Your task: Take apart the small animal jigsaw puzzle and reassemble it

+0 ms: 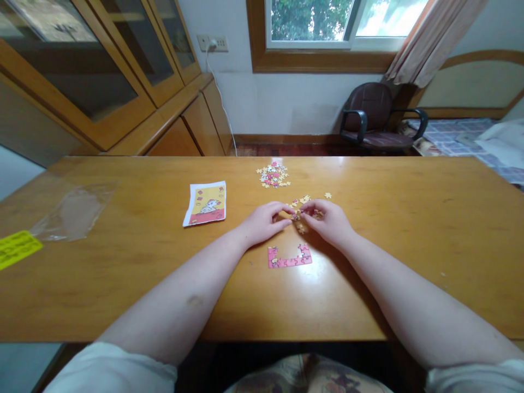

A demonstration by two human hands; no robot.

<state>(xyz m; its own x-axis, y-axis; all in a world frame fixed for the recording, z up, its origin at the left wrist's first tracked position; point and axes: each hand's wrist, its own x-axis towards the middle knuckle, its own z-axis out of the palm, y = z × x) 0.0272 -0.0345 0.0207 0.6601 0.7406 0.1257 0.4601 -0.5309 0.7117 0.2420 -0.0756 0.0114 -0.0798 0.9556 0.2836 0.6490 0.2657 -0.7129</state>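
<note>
Over table (102, 284) — left hand (265, 222), right hand (331, 222), both nearly closed, each pinching puzzle piece (295, 217).

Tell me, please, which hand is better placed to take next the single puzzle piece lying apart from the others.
Probably the right hand: the single piece lies just beyond its knuckles, while the left hand is farther away, across some loose pieces.

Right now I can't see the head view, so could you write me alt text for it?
Left hand and right hand are close together among loose puzzle pieces on a wooden table. Nearer the person lies a joined pink puzzle section; beyond the hands is a pile of pieces, and to the left a printed picture.
</note>
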